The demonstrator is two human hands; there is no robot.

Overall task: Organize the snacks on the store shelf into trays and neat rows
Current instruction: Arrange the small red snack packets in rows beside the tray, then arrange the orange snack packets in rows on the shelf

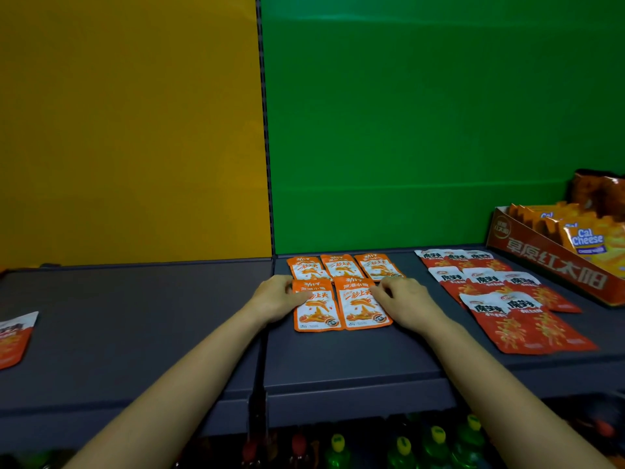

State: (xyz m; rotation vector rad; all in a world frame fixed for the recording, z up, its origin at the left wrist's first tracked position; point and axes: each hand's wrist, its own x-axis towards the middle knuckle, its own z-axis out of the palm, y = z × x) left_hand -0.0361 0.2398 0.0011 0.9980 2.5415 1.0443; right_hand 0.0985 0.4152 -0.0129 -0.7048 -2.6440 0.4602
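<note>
Orange snack packets lie flat on the dark grey shelf (338,360) in two rows: three at the back (341,267) and two in front. My left hand (275,297) rests on the left edge of the front left packet (316,311). My right hand (406,297) touches the right edge of the front right packet (363,306) with curled fingers. Red and white packets (507,299) lie in rows to the right. A cardboard tray (554,265) with Cal Cheese packs (586,240) stands at the far right.
One loose red and white packet (13,336) lies at the left edge of the shelf. A yellow back panel (128,130) and a green one (439,130) close the shelf behind. Bottles with yellow caps (402,446) stand on the level below.
</note>
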